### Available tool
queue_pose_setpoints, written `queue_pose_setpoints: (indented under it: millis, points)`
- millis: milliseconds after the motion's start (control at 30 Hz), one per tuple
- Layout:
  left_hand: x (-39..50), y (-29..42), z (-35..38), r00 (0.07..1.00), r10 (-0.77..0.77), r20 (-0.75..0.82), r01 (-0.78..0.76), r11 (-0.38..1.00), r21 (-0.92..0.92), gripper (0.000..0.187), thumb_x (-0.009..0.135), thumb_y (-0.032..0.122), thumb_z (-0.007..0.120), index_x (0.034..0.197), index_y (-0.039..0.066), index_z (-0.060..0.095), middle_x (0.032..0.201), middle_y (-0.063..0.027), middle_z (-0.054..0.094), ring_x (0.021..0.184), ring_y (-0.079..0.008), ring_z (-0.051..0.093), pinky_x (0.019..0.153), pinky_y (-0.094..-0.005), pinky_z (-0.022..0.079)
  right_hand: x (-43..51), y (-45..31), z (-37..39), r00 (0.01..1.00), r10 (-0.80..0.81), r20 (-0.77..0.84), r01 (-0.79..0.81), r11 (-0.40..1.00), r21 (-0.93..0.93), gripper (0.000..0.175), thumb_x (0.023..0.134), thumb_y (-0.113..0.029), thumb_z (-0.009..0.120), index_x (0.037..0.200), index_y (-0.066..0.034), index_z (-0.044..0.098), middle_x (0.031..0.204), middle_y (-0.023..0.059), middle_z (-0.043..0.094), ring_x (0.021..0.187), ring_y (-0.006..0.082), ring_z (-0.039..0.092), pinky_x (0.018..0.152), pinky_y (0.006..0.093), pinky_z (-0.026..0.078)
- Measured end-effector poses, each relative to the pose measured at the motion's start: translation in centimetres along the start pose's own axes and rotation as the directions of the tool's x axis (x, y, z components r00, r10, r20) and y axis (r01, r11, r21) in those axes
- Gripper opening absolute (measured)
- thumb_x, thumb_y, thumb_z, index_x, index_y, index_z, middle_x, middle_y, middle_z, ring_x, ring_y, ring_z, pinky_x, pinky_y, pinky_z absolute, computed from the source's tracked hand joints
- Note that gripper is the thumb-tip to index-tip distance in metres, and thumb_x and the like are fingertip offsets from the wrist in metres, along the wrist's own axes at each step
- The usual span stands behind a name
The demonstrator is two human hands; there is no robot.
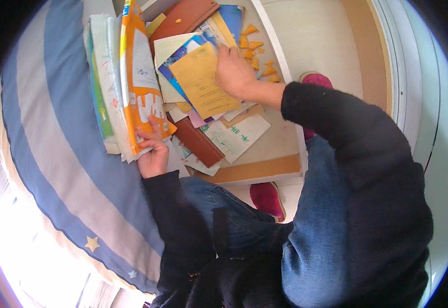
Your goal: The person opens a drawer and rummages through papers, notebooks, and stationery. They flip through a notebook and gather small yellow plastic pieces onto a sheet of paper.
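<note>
An orange-covered book (141, 81) stands on edge beside other worn books (106, 81) on the bed's side. My left hand (154, 150) is against the lower end of the orange book, fingers on its cover and the palm below. My right hand (233, 73) is at the right edge of a yellow printed sheet or booklet (201, 79), with the fingers bent at its upper corner; whether they grip it is hidden. Under it lie a blue booklet (178, 86) and loose papers. A white paper with green writing (243, 136) lies lower down, next to a reddish-brown strip (201, 140).
The papers lie in an open drawer with a white rim (274, 42). Several orange cone-shaped pieces (249, 54) are scattered at its right side. A striped blue and grey bed cover (104, 173) is at the left. Pink shoes (268, 200) show on the floor by the drawer.
</note>
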State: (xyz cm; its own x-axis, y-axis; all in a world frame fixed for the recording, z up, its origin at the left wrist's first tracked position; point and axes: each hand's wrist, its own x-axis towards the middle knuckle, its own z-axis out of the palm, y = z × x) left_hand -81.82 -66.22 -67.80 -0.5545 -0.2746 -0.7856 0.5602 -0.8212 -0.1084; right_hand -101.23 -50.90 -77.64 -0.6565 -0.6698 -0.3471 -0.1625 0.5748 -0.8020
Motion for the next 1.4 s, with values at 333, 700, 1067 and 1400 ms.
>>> queue_pose_setpoints:
  millis: [333, 700, 1067, 1400]
  points:
    - [0.3, 0.4, -1.0, 0.996, -0.041, 0.078, 0.051, 0.991, -0.126, 0.053, 0.082, 0.01, 0.048, 0.13, 0.006, 0.025, 0.124, -0.0199, 0.038, 0.082, -0.0241, 0.061, 0.051, -0.0226, 0.048, -9.4, -1.3, 11.4, 0.715, -0.018, 0.699, -0.062, 0.994, 0.09, 0.039, 0.065, -0.022, 0.059, 0.084, 0.0112, 0.055, 0.082, 0.0259, 0.058, 0.08, 0.0348, 0.057, 0.072, 0.0386, 0.045]
    - [0.3, -0.1, -1.1, 0.996, -0.028, 0.091, 0.032, 0.998, -0.051, 0.051, 0.082, 0.009, 0.049, 0.128, 0.006, 0.028, 0.123, -0.0184, 0.038, 0.079, -0.0229, 0.061, 0.051, -0.0234, 0.049, -8.7, -4.4, 14.0, 0.583, 0.246, 0.774, -0.52, 0.845, 0.123, 0.031, 0.068, -0.023, 0.057, 0.084, 0.0032, 0.06, 0.079, 0.019, 0.06, 0.076, 0.0307, 0.06, 0.063, 0.0361, 0.047]
    - [0.7, 0.4, -1.4, 0.993, -0.053, 0.106, 0.053, 0.999, 0.007, 0.051, 0.081, 0.011, 0.05, 0.127, 0.005, 0.028, 0.122, -0.019, 0.04, 0.078, -0.0236, 0.061, 0.052, -0.0243, 0.049, -8.8, -5.0, 20.7, 0.617, 0.503, 0.605, -0.584, 0.808, -0.076, 0.027, 0.073, -0.022, 0.055, 0.079, 0.0042, 0.057, 0.076, 0.0141, 0.06, 0.074, 0.0293, 0.06, 0.061, 0.0369, 0.049]
    - [0.3, 0.1, -1.6, 0.994, -0.069, 0.085, 0.074, 0.995, -0.067, 0.054, 0.082, 0.012, 0.05, 0.129, 0.003, 0.024, 0.123, -0.0186, 0.04, 0.084, -0.0236, 0.06, 0.053, -0.0239, 0.05, -9.7, -1.3, 18.2, 0.79, 0.25, 0.56, -0.379, 0.917, 0.126, 0.027, 0.069, -0.018, 0.056, 0.088, 0.0013, 0.056, 0.082, 0.0184, 0.059, 0.079, 0.0334, 0.057, 0.068, 0.0386, 0.046]
